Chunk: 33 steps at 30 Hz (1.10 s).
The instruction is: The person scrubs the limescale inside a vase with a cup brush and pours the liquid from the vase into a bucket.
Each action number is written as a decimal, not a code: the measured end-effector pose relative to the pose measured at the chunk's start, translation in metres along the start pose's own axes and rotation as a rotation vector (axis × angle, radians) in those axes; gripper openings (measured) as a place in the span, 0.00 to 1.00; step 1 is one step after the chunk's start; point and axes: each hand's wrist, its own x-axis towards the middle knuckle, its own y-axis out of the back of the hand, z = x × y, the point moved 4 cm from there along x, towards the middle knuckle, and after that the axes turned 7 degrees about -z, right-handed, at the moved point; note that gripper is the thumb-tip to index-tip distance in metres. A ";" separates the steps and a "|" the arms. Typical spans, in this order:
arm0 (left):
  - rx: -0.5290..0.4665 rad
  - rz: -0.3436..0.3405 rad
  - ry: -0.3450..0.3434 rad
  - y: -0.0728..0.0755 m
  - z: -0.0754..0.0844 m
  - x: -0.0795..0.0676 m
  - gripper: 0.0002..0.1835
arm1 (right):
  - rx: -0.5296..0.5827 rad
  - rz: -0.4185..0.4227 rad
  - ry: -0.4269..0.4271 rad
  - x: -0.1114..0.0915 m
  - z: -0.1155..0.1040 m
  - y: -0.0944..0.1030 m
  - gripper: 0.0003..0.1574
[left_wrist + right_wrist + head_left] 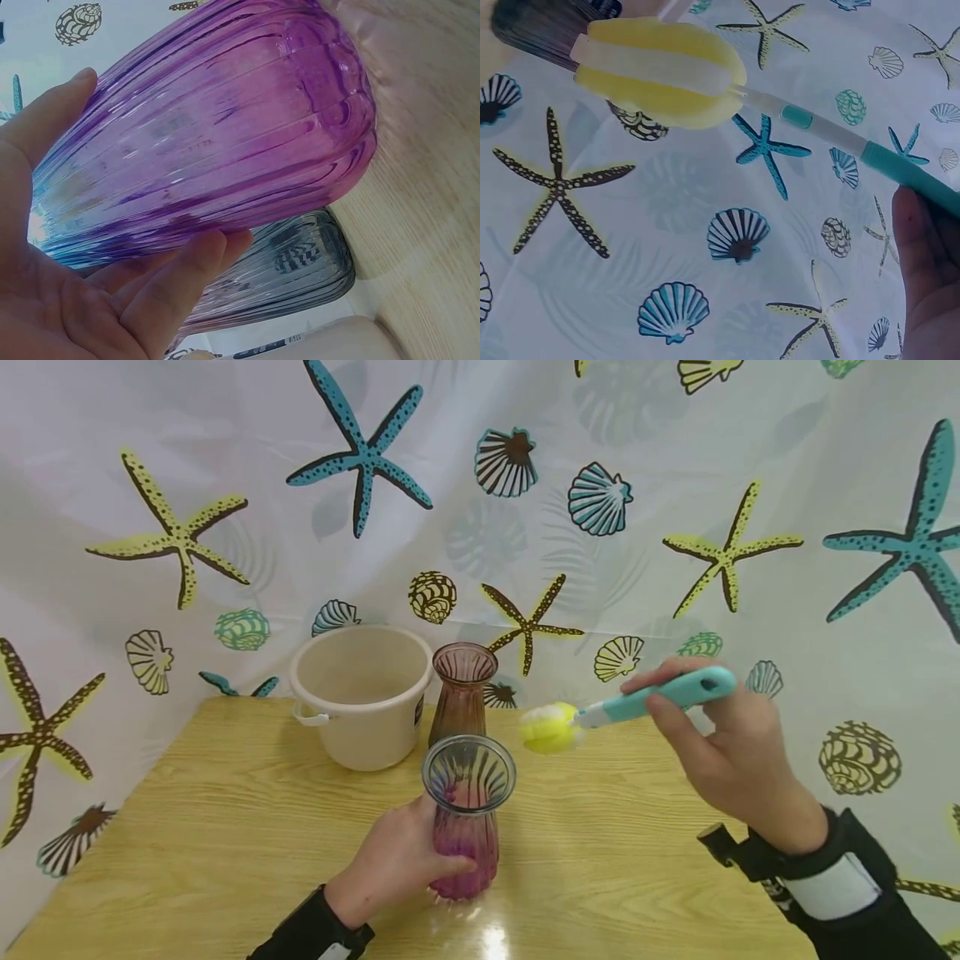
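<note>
My left hand [393,860] grips a ribbed glass vase [474,835], pink-purple at the base and clear bluish at its flared mouth. In the left wrist view the thumb and fingers lie around the sides of the vase [210,135]. To the right, my right hand [738,752] holds a sponge bottle brush by its teal handle [660,695]. The brush's yellow and white sponge head [551,729] points left, in the air beyond and right of the vase mouth, apart from it. In the right wrist view the sponge head [660,71] shows whole.
Behind the held vase stands a second ribbed glass vase [459,706], brownish-pink from above. Left of it, a cream bucket [367,735] with a handle stands on the wood-grain table [225,827]. A white curtain [480,393] with starfish and shells hangs behind.
</note>
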 end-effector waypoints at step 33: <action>-0.038 -0.046 0.030 -0.002 -0.003 -0.001 0.52 | 0.511 -0.170 -0.086 0.060 -0.003 -0.049 0.08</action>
